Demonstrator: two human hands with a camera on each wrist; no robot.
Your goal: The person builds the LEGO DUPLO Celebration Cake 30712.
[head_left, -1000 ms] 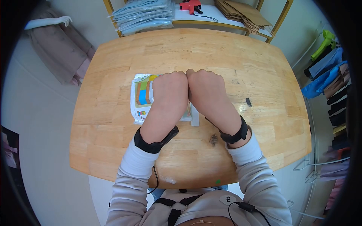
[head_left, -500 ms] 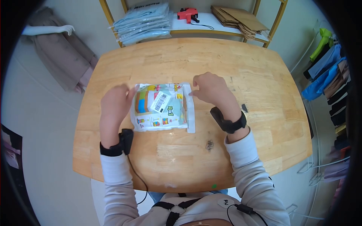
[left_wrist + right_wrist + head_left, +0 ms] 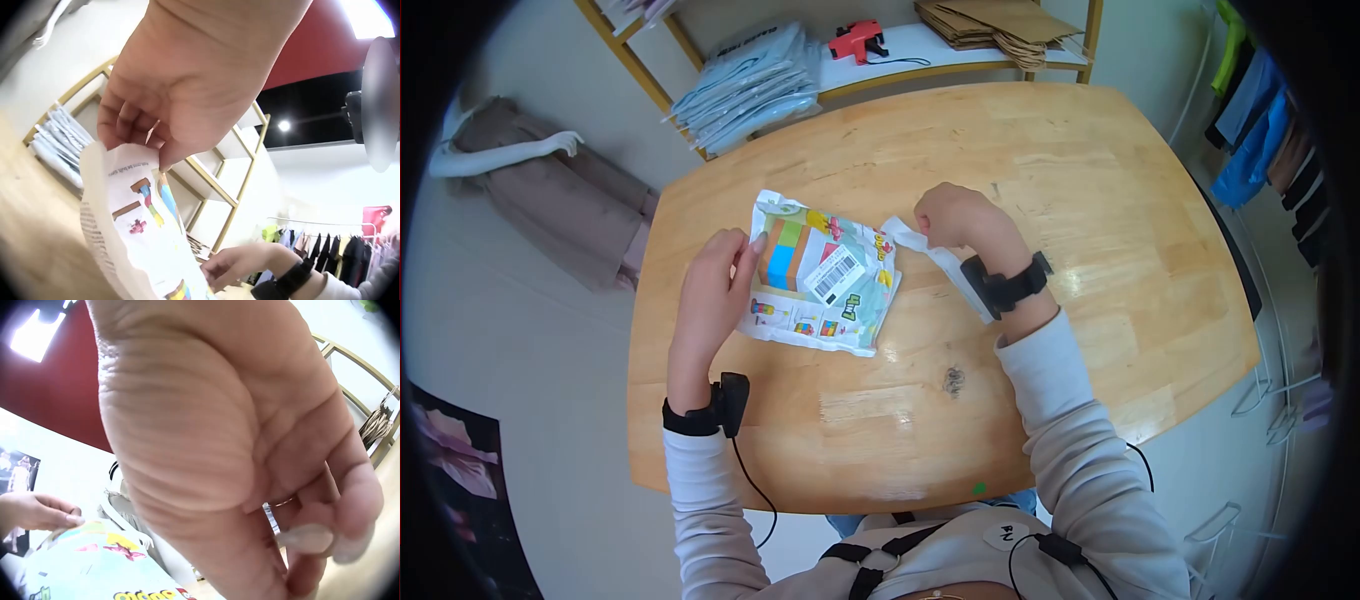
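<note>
A white plastic packet (image 3: 840,305) with colourful block pictures and a barcode label lies tilted above the table. My left hand (image 3: 715,280) pinches its left edge between thumb and fingers; in the left wrist view the packet (image 3: 140,219) hangs from those fingertips. A narrow white plastic strip (image 3: 960,275) stands apart from the packet's right end. Over the strip, my right hand (image 3: 965,220) has curled fingers that pinch it near its upper end. From the right wrist, the curled right fingers (image 3: 356,500) hide most of what lies between them.
The wooden table (image 3: 1080,330) has a knot mark near its front. Behind it, a shelf (image 3: 900,75) bears bagged clothes (image 3: 750,80), a red label gun (image 3: 858,42) and brown paper bags (image 3: 990,25). Clothes (image 3: 1250,150) hang at the right.
My hands, together over the packet at first, have moved apart. The packet has turned and lifted at the left in my left hand. The white strip has come away from its right end.
</note>
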